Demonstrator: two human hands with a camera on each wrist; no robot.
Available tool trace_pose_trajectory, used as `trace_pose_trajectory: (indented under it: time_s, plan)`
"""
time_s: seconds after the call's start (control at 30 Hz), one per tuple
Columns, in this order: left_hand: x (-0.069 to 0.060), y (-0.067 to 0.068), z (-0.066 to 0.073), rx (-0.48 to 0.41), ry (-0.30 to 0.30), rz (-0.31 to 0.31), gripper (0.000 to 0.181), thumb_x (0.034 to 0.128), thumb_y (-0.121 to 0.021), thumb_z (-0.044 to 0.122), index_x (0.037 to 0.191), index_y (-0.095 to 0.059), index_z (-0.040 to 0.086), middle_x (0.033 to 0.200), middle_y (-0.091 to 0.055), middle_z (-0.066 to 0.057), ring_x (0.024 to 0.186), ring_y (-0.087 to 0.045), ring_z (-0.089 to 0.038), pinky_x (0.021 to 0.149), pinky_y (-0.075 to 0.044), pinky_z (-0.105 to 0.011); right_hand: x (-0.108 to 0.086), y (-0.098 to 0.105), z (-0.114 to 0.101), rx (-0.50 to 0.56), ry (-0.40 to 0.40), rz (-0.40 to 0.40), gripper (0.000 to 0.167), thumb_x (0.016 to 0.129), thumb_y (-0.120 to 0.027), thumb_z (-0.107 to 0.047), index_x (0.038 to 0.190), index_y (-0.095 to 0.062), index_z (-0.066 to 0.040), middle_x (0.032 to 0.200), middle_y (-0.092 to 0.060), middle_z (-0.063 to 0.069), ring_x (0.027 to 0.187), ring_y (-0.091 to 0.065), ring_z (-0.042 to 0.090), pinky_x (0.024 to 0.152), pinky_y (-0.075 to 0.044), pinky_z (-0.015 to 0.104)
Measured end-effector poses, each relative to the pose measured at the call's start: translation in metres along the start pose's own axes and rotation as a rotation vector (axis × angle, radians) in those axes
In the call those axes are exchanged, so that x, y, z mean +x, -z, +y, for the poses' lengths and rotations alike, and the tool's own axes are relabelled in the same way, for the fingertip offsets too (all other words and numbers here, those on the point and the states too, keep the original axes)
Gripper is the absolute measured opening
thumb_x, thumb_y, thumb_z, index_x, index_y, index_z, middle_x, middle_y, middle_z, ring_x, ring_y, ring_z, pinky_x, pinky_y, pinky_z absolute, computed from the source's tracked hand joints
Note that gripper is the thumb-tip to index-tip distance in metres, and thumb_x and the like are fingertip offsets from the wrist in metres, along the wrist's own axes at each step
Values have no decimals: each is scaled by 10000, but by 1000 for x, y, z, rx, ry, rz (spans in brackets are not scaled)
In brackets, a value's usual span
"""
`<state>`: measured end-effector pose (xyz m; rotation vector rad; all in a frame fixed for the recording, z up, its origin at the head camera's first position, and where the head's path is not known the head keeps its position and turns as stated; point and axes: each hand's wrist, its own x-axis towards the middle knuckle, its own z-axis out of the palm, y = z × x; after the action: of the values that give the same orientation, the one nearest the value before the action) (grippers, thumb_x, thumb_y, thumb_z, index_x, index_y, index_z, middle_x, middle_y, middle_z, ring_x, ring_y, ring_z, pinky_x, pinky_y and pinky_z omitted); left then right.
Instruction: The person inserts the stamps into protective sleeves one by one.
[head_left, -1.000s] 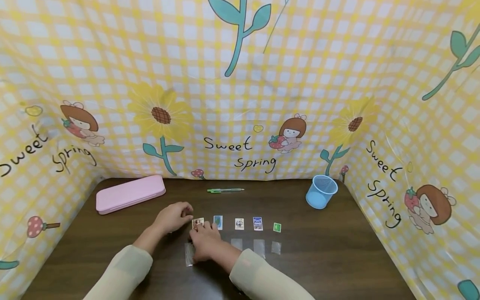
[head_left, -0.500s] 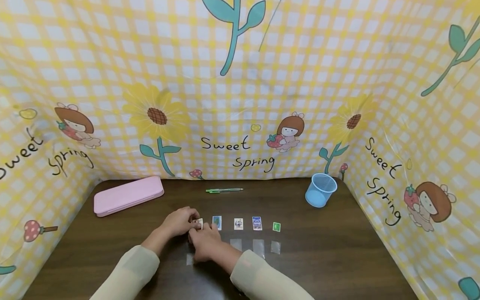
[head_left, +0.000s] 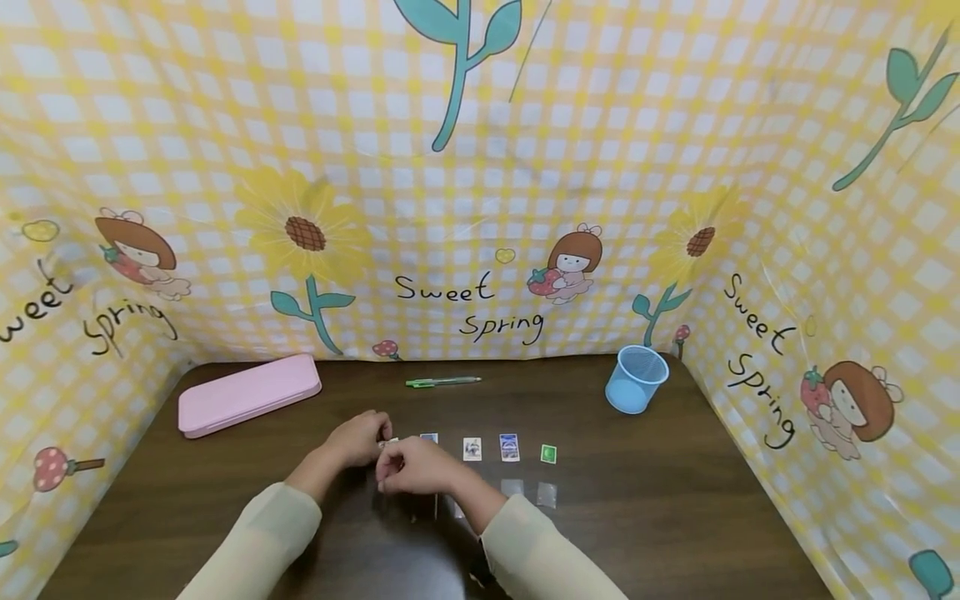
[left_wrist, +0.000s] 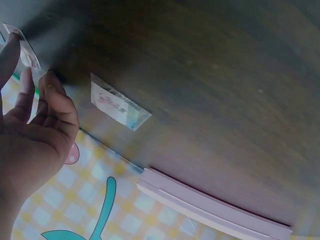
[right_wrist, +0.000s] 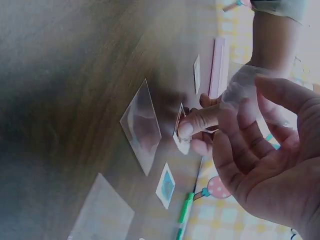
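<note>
Pinched a small brown-and-white paper stamp (right_wrist: pixel 182 145) in the left hand (head_left: pixel 358 438) and a clear rectangular plastic sleeve (right_wrist: pixel 244 89) in the right hand (head_left: pixel 417 468), not yet joined. Apparently had one pinkish sleeved stamp (left_wrist: pixel 113 104) done, farther left; had four bare printed rectangular stamps (head_left: pixel 509 447) to go, rightward.

- Head: from above, facing forward and down across the surface (head_left: pixel 660 500).
- Left wrist: close in, nearly upside down.
- Right wrist: close in, turned sideways.
- All three share the pink case (head_left: pixel 250 395).
</note>
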<state>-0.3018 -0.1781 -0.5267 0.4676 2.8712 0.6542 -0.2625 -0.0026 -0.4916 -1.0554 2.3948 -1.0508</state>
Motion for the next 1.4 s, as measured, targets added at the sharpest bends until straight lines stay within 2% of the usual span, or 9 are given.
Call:
trace_pose_trajectory:
  time_s: [0.17,0.4,0.5,0.6,0.7,0.9,1.03,1.2,1.4]
  plan:
    - [0,-3,-1,-71,-22,2,199,736,-691,55,833,-522,93,727,-505,-7,666,-474,-150,606,-406,-309,-6,0,5,249,-109,134,48,834,-689,-133,858,-681,-92,756,-639,-94,649,-515,-24,578,-436,163]
    - [-7,-8,-1,-184,21,17,329,747,-733,73,967,-489,89,744,-508,-19,655,-482,-155,609,-407,-315,-10,-3,14,480,-153,350,239,824,-633,36,1056,-686,18,822,-644,176,646,-492,65,551,-402,170]
    - [-9,-9,-2,-263,25,53,322,761,-742,49,1005,-533,79,741,-522,-20,622,-494,-145,570,-424,-300,-11,-3,20,550,-203,414,255,803,-676,22,1058,-661,26,764,-631,115,633,-511,61,544,-419,181]
    - [-12,-3,1,-394,27,89,224,801,-731,67,981,-598,64,718,-575,-25,586,-533,-145,528,-456,-287,-13,-1,24,566,-265,475,198,777,-723,-13,958,-651,23,714,-587,5,629,-512,69,551,-422,196]
    - [-14,8,4,-503,29,145,131,844,-704,123,933,-635,57,721,-634,-43,589,-587,-165,517,-486,-286,-16,3,25,580,-289,518,125,788,-720,-28,877,-647,22,710,-560,-25,646,-498,77,569,-411,203]
    - [-18,35,16,-673,46,317,260,873,-682,243,943,-642,-4,805,-687,-140,659,-648,-152,581,-526,-279,-27,18,9,595,-284,563,118,827,-670,-14,885,-637,83,745,-557,18,681,-476,83,616,-399,207]
    - [-22,44,28,-803,30,336,300,873,-684,207,985,-628,-66,847,-685,-208,690,-665,-142,630,-542,-285,-35,24,-2,574,-284,546,128,838,-651,-7,893,-628,107,770,-567,51,692,-471,88,623,-397,204]
    - [-24,43,40,-814,-12,294,257,859,-697,162,947,-627,-69,798,-677,-153,691,-663,-197,604,-535,-276,-32,18,11,540,-293,533,116,836,-660,-31,867,-640,79,774,-588,31,692,-482,89,618,-407,207]
    - [-26,37,50,-768,-36,317,191,834,-719,128,902,-649,-36,759,-663,-95,682,-647,-240,584,-526,-282,-28,7,29,465,-311,482,129,856,-663,-114,896,-677,7,814,-618,5,724,-491,78,649,-413,219]
